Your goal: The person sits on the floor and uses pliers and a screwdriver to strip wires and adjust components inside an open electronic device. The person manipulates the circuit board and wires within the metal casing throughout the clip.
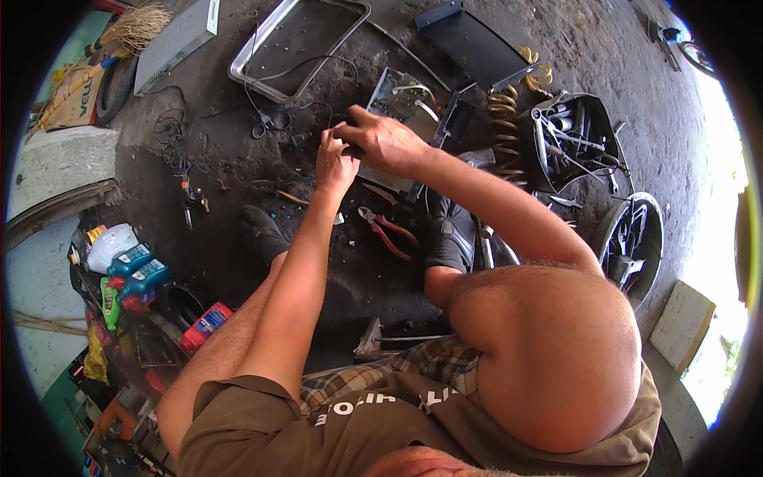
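Observation:
My left hand (337,164) and my right hand (391,143) meet over the dark ground, fingers closed and pressed together. Between them is something small and dark that the fingers mostly hide; I cannot make out its kind. A thin black cable (322,104) runs close to the fingertips on the far side. Just beyond my right hand lies a clear flat panel (387,94) with a curved white piece on it. Nearer to me, red-handled cutting pliers (385,231) rest on the ground between my feet, below the hands.
A metal frame (236,66) lies at the far side, near a dark panel (477,46). To the right are a yellow coiled hose (504,131), a tool-filled container (579,139) and a round tray (656,230). Bottles (145,278) crowd the left. Tangled wire (169,135) lies far left.

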A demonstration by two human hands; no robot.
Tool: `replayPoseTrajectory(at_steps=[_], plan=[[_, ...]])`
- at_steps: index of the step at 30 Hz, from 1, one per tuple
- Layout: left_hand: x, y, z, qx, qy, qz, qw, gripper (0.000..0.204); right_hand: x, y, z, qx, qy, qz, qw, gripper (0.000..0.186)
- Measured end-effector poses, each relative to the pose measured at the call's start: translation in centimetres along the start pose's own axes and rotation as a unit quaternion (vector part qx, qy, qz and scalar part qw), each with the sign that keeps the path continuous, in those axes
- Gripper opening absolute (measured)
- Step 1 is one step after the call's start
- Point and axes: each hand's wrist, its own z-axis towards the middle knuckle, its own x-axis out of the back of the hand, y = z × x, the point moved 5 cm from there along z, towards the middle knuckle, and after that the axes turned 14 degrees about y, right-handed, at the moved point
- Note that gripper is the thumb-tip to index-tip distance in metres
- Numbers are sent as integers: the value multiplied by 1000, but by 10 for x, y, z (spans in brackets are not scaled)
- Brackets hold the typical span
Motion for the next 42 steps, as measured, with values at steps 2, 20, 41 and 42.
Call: replayPoseTrajectory(at_steps=[2, 20, 41, 42], plan=[[-5, 3, -4, 5, -33, 44, 998, 17, 0, -2, -2, 45, 26, 0, 999, 32], [-4, 1, -11, 73, -14, -49, 996, 23, -9, -5, -11, -95, 2, 95, 991, 30], [-3, -2, -6, 74, 6, -48, 996, 35, -46, 29, -42, -247, 59, 57, 965, 44], [-2, 0, -5, 63, 4, -47, 997, 33, -46, 32, -44, -235, 67, 60, 968, 42]])
